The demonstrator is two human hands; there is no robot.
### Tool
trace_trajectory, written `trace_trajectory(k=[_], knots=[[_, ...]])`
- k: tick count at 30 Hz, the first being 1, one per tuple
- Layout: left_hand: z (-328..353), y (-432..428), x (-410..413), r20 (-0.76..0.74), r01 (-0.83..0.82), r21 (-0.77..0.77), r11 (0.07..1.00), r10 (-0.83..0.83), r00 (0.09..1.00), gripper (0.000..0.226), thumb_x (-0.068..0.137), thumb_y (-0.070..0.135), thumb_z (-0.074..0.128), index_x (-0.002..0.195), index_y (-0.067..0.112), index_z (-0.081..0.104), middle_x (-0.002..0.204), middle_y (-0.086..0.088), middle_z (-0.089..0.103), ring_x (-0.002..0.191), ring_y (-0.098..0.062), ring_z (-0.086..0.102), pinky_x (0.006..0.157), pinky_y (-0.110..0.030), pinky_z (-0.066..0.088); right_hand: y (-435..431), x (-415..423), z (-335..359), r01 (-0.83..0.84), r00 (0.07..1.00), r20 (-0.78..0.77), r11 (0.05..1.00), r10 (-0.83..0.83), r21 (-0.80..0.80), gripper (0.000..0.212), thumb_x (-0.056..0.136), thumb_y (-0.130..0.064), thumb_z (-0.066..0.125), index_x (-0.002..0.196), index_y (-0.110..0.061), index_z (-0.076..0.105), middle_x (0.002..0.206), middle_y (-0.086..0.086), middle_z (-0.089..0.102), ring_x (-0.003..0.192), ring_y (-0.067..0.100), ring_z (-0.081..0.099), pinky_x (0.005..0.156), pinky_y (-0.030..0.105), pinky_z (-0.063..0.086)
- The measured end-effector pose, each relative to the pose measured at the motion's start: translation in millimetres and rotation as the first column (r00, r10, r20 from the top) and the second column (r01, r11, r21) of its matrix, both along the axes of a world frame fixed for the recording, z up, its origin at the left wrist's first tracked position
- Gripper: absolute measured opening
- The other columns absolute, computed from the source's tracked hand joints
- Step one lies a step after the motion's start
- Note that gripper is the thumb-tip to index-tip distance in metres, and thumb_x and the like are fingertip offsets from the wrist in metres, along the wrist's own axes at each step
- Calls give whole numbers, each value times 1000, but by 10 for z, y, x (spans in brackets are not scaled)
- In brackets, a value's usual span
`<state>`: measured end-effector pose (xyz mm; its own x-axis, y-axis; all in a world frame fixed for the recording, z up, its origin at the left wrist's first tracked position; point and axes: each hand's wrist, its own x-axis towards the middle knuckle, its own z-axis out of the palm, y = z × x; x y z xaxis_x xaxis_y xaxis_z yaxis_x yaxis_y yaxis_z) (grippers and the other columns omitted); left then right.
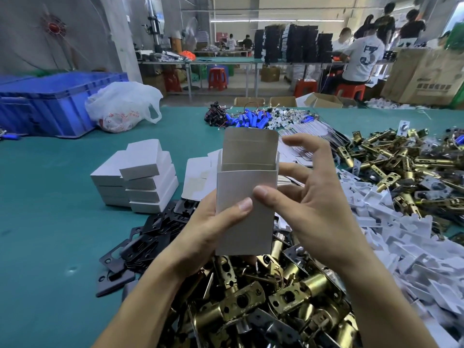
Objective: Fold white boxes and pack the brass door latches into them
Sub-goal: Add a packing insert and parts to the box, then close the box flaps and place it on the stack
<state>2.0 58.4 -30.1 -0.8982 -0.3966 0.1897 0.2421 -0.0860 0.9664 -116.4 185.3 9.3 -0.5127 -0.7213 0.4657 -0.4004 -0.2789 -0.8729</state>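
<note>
Now the white box (244, 212) is folded up, top flap open, held upright over the brass latches (251, 300) at the table's (62, 222) near edge. Left hand (200, 237) grips it; right hand (311, 207) only touches it, fingers spread. Next, probably, the right hand fetches a latch.
</note>
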Motion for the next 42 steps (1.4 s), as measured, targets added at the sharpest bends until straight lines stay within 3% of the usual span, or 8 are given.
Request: trace_trajectory(k=[6,13,23,27,32,35,38,42], knots=[[27,-7,-51,-81,-262,-335,905,249,965,38,74,50,76,110,43,66,107,8,76,95,-13,74,76,-34,62,40,-109,-98,-26,1000,2,999,26,-34,45,77,-19,79,117,-34,65,108,-7,73,82,20,75,70,29,61],[83,-6,-18,-311,-471,-299,830,382,870,68,63,56,90,111,51,42,100,-8,76,69,-33,75,53,-57,60,58,-160,-198,-134,987,86,991,135,-18,41,69,-33,80,109,-32,75,93,10,76,87,25,73,81,45,60],[33,19,-41,-371,-465,-317,827,343,863,41,58,55,90,92,50,67,96,4,76,73,-32,73,57,-48,62,176,-263,-96,-174,985,13,977,174,121,11,78,-25,75,87,-18,72,88,10,71,87,26,70,71,34,57],[28,-10,-46,-322,-424,-411,807,307,896,26,70,35,82,95,37,75,92,7,71,75,-12,69,57,-34,60,150,-240,-95,-100,995,-24,994,101,46,6,79,-20,70,85,-19,70,83,-2,70,83,10,67,68,19,52],[15,8,-63,-253,-330,-488,808,231,940,19,78,32,78,96,27,76,92,7,60,82,-8,65,61,-19,52,97,-212,-125,-154,988,18,988,155,-30,40,78,-20,73,109,-39,57,98,-1,70,85,28,71,71,34,59],[20,14,-69,-243,-320,-437,840,232,942,25,76,32,79,101,28,77,98,0,65,88,-12,69,67,-24,56,109,-235,-116,-171,985,33,985,172,-25,64,77,-30,75,129,-54,46,98,-1,68,88,34,69,75,38,60],[22,34,-59,-235,-335,-381,862,260,937,39,70,34,83,108,35,74,106,-2,72,93,-20,73,75,-41,63,103,-222,-99,-152,988,-14,988,152,9,47,81,-34,69,125,-46,56,100,-1,67,91,28,70,77,39,59],[42,80,-67,-294,-383,-309,870,296,909,57,60,27,90,104,47,60,104,-8,74,78,-34,75,58,-59,60,101,-148,-49,-139,990,19,989,140,-48,24,79,-36,66,103,-31,66,89,-3,67,81,20,71,70,40,57]])
